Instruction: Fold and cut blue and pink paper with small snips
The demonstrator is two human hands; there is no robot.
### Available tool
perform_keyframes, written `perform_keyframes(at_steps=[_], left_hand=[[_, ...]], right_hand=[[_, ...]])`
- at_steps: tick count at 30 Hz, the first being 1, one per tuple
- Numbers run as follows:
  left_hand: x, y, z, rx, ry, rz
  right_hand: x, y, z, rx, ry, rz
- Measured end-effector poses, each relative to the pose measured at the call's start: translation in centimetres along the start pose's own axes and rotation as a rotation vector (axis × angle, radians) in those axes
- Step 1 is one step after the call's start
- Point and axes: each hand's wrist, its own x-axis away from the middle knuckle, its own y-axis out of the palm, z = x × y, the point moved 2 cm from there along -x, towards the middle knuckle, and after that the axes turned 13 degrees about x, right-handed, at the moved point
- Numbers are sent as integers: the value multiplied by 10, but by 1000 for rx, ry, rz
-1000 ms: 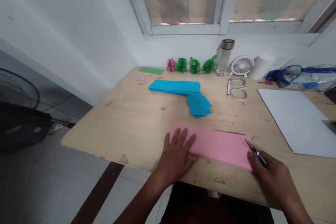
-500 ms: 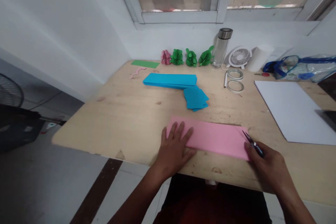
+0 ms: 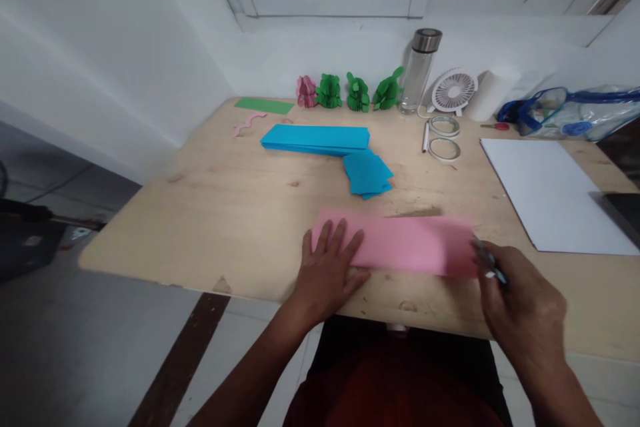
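Observation:
Pink paper, a long strip that looks folded or stacked, lies near the table's front edge. On its left end my left hand rests flat, fingers spread. My right hand is closed around small dark scissors at the strip's right end. The blades are blurred, and that end of the paper is smeared and looks lifted off the table. Whether my right fingers also pinch the paper, I cannot tell. Beyond the strip are blue folded paper and several small blue pieces.
Along the wall stand green paper figures, a pink one, a glass bottle and a white fan. Tape rolls and a pen lie before them. White sheets lie on the right, green paper far left.
My right hand has risen with the scissors, and the pink paper's right end has come up with it. My left hand stays pressed on the left end. The view has tilted slightly down.

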Motion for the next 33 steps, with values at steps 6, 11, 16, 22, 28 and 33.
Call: perform_keyframes(at_steps=[6, 11, 16, 22, 28, 33], left_hand=[[0, -1, 0, -9, 16, -12], [0, 0, -1, -45, 21, -24], [-1, 3, -3, -47, 17, -16], [0, 7, -4, -31, 22, -11], [0, 4, -2, -46, -1, -10], [0, 4, -2, -46, -3, -29]], right_hand=[[-5, 21, -79, -246, -471, -192], [10, 38, -111, -210, -581, -355], [17, 44, -114, -199, -588, -416], [21, 52, -115, -191, -600, -429], [24, 51, -112, -172, -597, -416], [24, 52, -113, -160, -595, -423]])
